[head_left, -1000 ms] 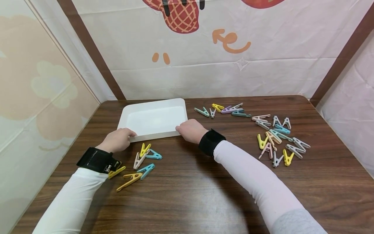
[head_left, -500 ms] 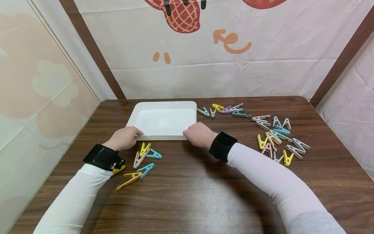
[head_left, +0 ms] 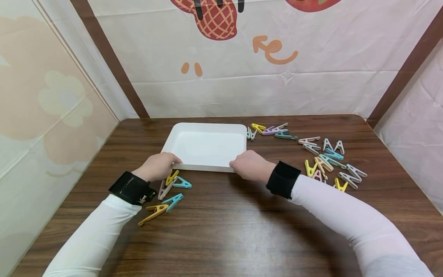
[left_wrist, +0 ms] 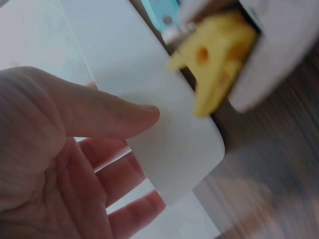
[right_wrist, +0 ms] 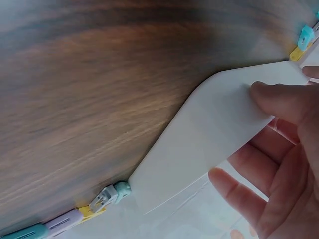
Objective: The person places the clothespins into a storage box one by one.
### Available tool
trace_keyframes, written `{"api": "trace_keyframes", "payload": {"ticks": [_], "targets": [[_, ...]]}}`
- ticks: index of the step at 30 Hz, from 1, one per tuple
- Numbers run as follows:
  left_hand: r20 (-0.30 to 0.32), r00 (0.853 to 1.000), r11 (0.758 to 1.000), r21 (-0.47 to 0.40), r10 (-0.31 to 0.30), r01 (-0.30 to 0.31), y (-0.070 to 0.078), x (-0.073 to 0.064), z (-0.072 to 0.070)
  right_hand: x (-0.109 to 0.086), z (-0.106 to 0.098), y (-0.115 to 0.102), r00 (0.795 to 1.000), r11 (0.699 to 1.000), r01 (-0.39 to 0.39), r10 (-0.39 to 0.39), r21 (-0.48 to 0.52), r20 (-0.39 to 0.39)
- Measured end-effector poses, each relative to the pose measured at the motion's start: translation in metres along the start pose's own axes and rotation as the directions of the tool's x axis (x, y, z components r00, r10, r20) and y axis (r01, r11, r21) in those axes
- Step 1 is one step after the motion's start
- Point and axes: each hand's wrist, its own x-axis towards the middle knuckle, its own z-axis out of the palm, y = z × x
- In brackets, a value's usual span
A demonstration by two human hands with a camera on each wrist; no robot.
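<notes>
A shallow white rectangular tray (head_left: 207, 146) stands on the brown wooden table with nothing in it. My left hand (head_left: 157, 166) grips its near left corner. In the left wrist view the thumb presses the outer wall (left_wrist: 169, 144) and the fingers lie behind the rim. My right hand (head_left: 252, 165) holds the near right corner, thumb outside and fingers within, as the right wrist view shows. A yellow clothespin (head_left: 172, 177) lies close by the tray's near left edge, partly covered by the left hand. Beside it are a blue clothespin (head_left: 182, 182) and a pale one (head_left: 166, 189).
Nearer to me lie another blue clothespin (head_left: 174, 201) and an orange-yellow one (head_left: 154, 212). Several clothespins, with a purple one (head_left: 268, 131) among them, lie beyond the tray's right edge. More are scattered on the right, including a yellow one (head_left: 310, 168). A fabric backdrop (head_left: 225, 96) rises behind the table.
Both hands have slid the tray to the right and a little toward me. Its right edge now overlaps the green clothespin at the back, and its tilt has straightened.
</notes>
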Motion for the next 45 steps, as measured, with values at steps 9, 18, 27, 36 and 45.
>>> {"api": "trace_keyframes", "payload": {"ticks": [9, 18, 27, 36, 45], "targets": [[0.019, 0.998, 0.998, -0.004, 0.058, -0.058, 0.02, 0.0, 0.004, -0.029, 0.003, 0.001, 0.998, 1.0, 0.026, -0.026, -0.003, -0.049], [0.007, 0.992, 0.992, 0.008, 0.123, -0.123, 0.041, -0.003, 0.009, -0.056, 0.004, 0.0, 0.999, 0.999, 0.03, -0.029, 0.019, -0.041], [-0.006, 0.981, 0.981, 0.013, 0.194, -0.194, 0.06, -0.004, 0.015, -0.086, 0.009, 0.001, 0.996, 0.999, 0.027, -0.029, -0.022, -0.084], [-0.037, 0.967, 0.967, 0.049, 0.253, -0.252, 0.073, 0.0, 0.022, -0.107, 0.006, 0.001, 0.999, 1.0, -0.007, 0.007, 0.008, -0.046], [-0.034, 0.946, 0.946, 0.058, 0.321, -0.319, 0.088, 0.001, 0.021, -0.122, 0.0, 0.006, 0.998, 0.994, -0.061, 0.062, 0.088, -0.01]]}}
